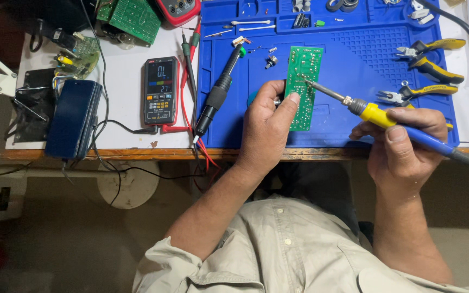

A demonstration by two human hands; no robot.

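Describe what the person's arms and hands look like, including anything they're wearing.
Both hands are bare: no gloves, rings or watch show on the left hand or the right hand. The forearms are uncovered too. The person wears a light beige button-up shirt with its sleeves rolled up to about the elbows, the cuff folds bunched there. A row of small pale buttons runs down the shirt front.

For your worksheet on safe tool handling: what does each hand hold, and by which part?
Left hand grips the green circuit board by its lower left edge; right hand holds the soldering iron by its yellow-blue handle.
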